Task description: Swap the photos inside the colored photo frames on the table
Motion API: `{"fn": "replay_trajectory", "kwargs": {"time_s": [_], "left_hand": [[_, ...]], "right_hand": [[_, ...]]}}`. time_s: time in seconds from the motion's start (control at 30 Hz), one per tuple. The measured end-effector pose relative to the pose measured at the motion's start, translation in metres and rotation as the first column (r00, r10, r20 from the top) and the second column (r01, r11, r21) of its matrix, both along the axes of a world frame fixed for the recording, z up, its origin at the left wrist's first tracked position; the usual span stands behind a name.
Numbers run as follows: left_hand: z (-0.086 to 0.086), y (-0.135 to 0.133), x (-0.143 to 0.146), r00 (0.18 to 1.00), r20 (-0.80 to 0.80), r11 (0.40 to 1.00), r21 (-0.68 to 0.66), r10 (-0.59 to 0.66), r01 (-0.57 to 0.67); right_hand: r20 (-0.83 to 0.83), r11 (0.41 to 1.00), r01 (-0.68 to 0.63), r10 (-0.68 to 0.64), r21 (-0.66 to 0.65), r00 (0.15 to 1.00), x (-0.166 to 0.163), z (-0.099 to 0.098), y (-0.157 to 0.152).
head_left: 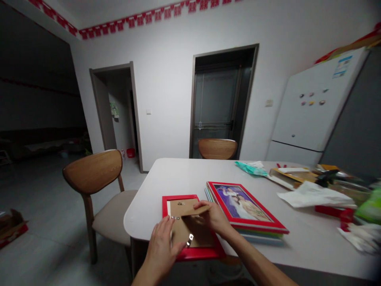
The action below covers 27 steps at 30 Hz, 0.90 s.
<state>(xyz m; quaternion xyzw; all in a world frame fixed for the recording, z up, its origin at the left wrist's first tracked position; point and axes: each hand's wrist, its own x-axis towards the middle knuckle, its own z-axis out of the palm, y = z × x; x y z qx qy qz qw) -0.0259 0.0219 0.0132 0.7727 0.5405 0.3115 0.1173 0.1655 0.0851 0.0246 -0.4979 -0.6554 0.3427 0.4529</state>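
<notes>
Right hand (216,219) gripping a cardboard flap (195,211), left hand (160,245) spread on a red picture frame (202,253), white bench (178,174) beneath

Left: wooden chair (95,171) with padded seat (116,210); cardboard box (13,228) on floor (53,250) at left edge. Far side of tabletop (175,171): second wooden chair (218,148), only backrest showing. Tabletop, far right: crumpled teal plastic wrapper (250,169); nearer, white paper sheet (317,194). Far right: white refrigerator (300,123), small magnets (311,94) on door. Red bunting (157,16) along wall top; red container (131,152) on floor, far left doorway (136,119).
</notes>
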Motion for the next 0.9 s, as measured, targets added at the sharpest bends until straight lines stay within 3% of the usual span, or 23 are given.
{"fn": "replay_trajectory", "kwargs": {"time_s": [0.13,0.43,0.6,0.73,0.9], "left_hand": [[-0.006,-0.004,-0.001,0.991,-0.107,0.991,-0.116,-0.080,0.067],[-0.004,-0.007,0.001,0.978,-0.150,0.984,-0.131,-0.144,0.125],[-0.001,-0.008,-0.005,0.979,-0.152,0.983,-0.142,-0.136,0.114],[0.001,-0.007,-0.011,0.983,-0.143,0.983,-0.163,-0.113,0.089],[-0.002,-0.006,-0.014,0.988,-0.105,0.983,-0.156,-0.112,0.094]], "right_hand": [[-0.160,0.998,-0.031,0.021,-0.058,0.987,-0.004,-0.007,0.014],[-0.125,0.993,-0.086,0.096,0.084,0.988,-0.004,-0.022,0.001],[0.154,0.976,-0.184,0.165,0.118,0.974,0.006,-0.017,0.001],[0.450,0.947,-0.312,0.247,0.075,0.858,0.016,-0.007,-0.014],[0.592,0.948,-0.312,0.283,-0.056,0.755,0.017,0.002,-0.043]]}}
